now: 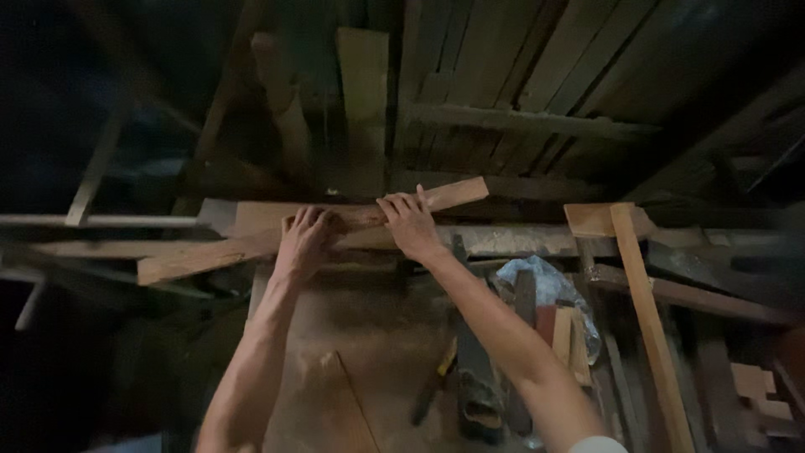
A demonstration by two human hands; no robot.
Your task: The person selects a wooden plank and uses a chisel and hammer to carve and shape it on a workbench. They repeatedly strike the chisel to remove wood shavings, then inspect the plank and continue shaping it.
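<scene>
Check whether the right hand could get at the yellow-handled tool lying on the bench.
Probably yes: the right hand rests on the wooden plank, and the yellow-handled tool lies uncovered below the forearm.

Looks like a dim woodworking shed: rough plank walls [520,75] are closing it in, offcuts [646,310] are lying everywhere, and a hand tool [434,382] is sitting on the dusty workbench [369,335].

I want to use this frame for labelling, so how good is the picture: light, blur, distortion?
Head view: dim, warm light falls on both hands, left hand and right hand, and the long wooden plank they hold; left side and corners sink into near black; whole frame is soft, with smeared edges; wall boards fan outward, a wide-lens distortion; no glare.
</scene>
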